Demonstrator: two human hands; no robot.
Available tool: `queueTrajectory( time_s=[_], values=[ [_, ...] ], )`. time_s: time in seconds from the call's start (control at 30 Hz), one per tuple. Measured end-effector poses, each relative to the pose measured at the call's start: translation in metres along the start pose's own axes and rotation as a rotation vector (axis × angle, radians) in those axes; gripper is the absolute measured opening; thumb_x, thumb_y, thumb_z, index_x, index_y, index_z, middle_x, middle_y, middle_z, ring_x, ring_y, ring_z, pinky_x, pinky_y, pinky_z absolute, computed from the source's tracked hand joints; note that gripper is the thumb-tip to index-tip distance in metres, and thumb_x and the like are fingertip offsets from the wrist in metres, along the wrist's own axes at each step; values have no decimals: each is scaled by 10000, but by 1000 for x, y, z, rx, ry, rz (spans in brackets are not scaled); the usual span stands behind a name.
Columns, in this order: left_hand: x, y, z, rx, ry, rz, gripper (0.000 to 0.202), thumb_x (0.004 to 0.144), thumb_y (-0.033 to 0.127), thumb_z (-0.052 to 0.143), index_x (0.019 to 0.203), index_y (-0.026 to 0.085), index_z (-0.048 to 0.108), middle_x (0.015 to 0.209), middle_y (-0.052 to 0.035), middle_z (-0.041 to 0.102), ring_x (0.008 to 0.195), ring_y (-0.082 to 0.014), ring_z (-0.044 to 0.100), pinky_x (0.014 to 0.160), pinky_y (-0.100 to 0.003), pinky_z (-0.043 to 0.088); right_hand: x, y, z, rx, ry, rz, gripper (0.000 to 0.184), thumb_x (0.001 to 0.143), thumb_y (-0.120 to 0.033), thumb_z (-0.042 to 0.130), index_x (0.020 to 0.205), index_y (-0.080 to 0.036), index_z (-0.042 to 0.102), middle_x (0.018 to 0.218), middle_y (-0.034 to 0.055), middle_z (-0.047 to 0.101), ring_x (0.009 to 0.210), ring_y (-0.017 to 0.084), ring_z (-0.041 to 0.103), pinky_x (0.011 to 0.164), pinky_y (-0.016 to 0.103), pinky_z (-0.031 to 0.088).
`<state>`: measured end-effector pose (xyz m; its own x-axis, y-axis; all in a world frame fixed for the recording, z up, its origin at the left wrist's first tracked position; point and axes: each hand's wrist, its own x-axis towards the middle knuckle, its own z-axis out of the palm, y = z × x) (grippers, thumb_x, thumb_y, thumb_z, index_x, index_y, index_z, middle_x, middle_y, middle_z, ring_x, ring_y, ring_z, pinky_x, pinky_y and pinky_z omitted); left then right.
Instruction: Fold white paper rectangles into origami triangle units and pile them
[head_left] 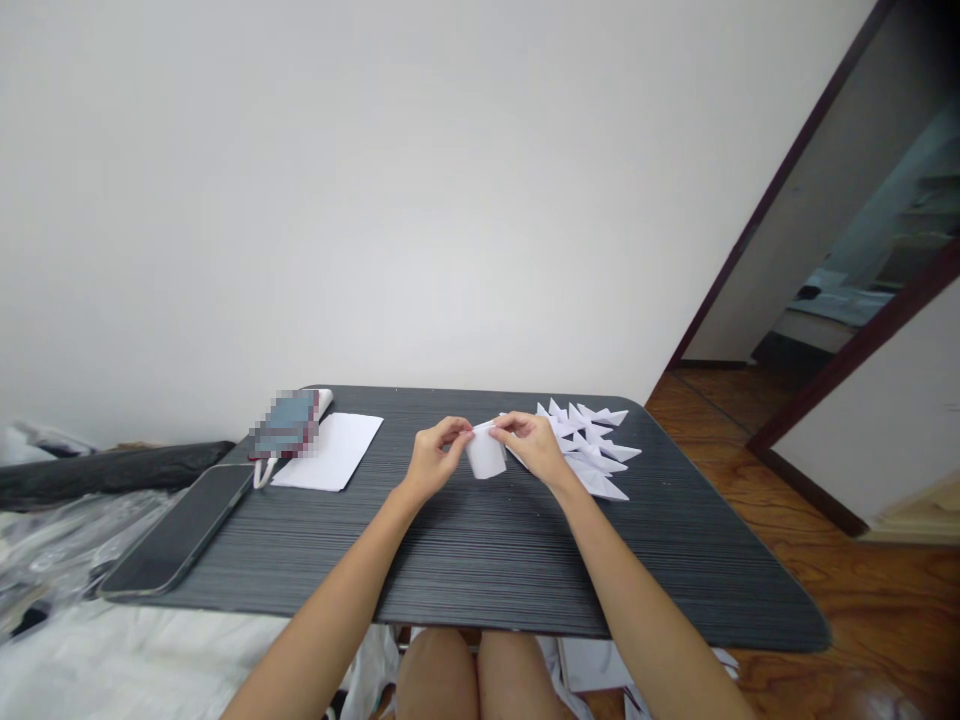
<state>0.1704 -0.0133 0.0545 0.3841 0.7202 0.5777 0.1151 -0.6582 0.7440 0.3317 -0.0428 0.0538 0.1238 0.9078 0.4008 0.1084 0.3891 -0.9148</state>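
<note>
A small white piece of paper [486, 457], folded along its upper edge, hangs between my two hands over the middle of the dark table. My left hand [441, 452] pinches its upper left corner between thumb and fingers. On the other side, my right hand [531, 442] pinches the upper right part of the same edge. Just beyond my right hand lie several pointed folded paper shapes [596, 455], grouped together and partly hidden by that hand.
A stack of white paper sheets [337, 455] lies on the left of the black table [495, 570]. Beside it are a pixelated object with a white cable [262, 472] and a dark phone [184, 530] at the table's left edge. A white wall [450, 200] stands behind.
</note>
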Motion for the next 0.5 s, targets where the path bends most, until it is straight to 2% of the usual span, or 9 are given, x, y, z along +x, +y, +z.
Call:
queueTrajectory(
  time_s=[0.23, 0.5],
  values=[
    [-2, -1, 1, 25, -56, 25, 140, 751, 263, 477, 793, 142, 536, 744, -37, 605, 683, -126, 598, 658, -226, 483, -1, -5, 0, 91, 9, 78, 158, 591, -251, 642, 599, -138, 532, 631, 15, 584, 603, 112, 536, 591, 248, 421],
    [-3, -3, 1, 40, -116, 62, 153, 755, 253, 462, 815, 140, 547, 747, -42, 613, 692, -130, 601, 675, -239, 487, -1, -3, -1, 75, -17, 55, 171, 595, -265, 637, 601, -147, 515, 655, 17, 588, 618, 116, 544, 597, 247, 427]
  ],
)
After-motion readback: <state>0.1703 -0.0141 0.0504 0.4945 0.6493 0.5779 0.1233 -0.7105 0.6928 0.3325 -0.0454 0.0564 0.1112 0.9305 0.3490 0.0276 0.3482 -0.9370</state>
